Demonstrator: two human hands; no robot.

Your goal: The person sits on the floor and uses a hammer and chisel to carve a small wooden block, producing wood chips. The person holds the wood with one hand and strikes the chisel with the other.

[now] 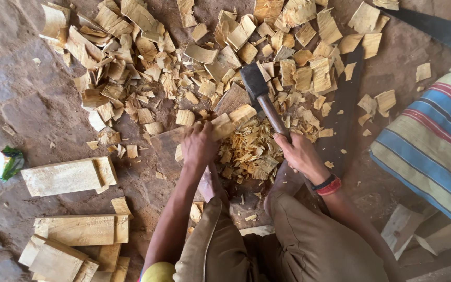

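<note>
Your left hand (pixel 199 146) pinned the light, stiff wood piece (pixel 230 124) at its near end while your right hand (pixel 299 154) gripped the head-heavy hatchet (pixel 261 96) low on its handle.

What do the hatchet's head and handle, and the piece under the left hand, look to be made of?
Hatchet head: dark, dull metal, likely steel. Handle: brown, smooth wood, held by the right hand. Piece under the left hand: pale raw wood, freshly cut, matching the chips around it.
</note>
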